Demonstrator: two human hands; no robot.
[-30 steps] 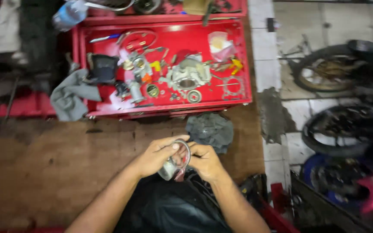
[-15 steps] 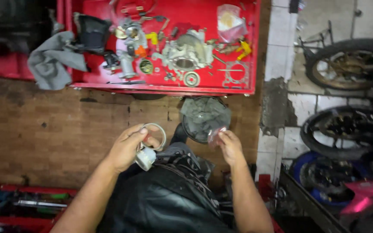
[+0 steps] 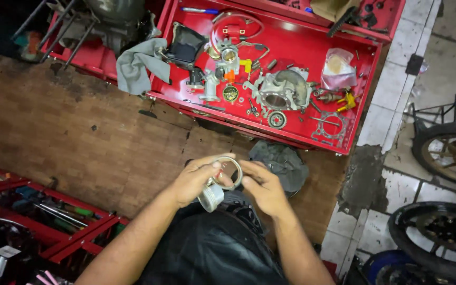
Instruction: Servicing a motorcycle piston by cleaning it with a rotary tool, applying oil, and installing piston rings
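Observation:
My left hand [image 3: 199,179] holds a small silver metal piston [image 3: 210,196] with a thin metal ring [image 3: 228,172] looped above it. My right hand [image 3: 262,187] meets it from the right, fingertips touching the ring's right side. Both hands hover over my lap, above dark trousers [image 3: 217,248]. A dark crumpled rag [image 3: 279,163] lies on the floor just beyond my right hand.
A red metal tray [image 3: 365,100] ahead carries engine parts: a grey cylinder casting [image 3: 283,91], a carburettor [image 3: 227,58], a gasket [image 3: 331,125], a plastic bag [image 3: 337,68], a grey cloth [image 3: 138,66]. Red tool trays [image 3: 38,224] sit lower left. Motorcycle wheels [image 3: 449,153] stand at right.
My right hand, apart from the piston half a second ago, has come back to the ring. The view has swung, so the red tray now sits nearer and to the right.

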